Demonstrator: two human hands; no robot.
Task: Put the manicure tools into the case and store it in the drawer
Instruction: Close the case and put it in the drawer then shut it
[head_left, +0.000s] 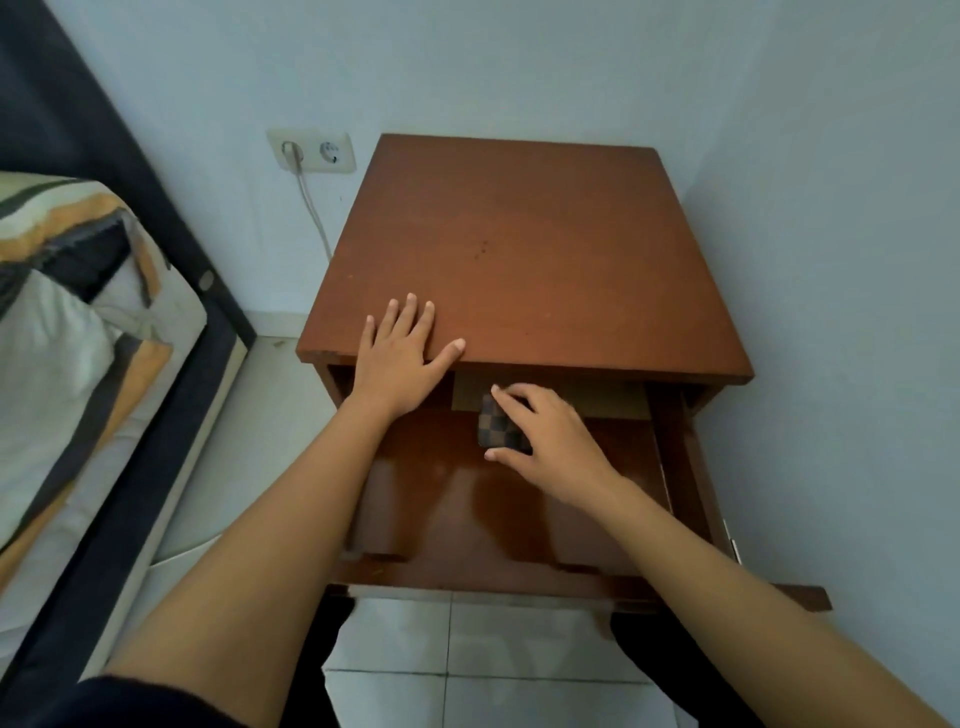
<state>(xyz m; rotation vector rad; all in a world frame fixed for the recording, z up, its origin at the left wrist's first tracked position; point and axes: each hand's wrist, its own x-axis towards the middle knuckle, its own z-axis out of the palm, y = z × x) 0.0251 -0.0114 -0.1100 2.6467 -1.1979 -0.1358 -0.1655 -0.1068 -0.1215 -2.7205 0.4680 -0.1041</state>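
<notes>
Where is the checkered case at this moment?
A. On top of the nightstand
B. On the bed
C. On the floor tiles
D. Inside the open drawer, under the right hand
D: the checkered case lies inside the open drawer, with the right hand on it, while the left hand rests flat on the nightstand top.

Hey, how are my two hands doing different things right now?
The left hand lies flat and spread on the nightstand top; the right hand reaches down inside the open drawer. The left hand holds nothing; the right hand's fingers curl over the checkered case. Both arms are bare and stretched forward.
</notes>
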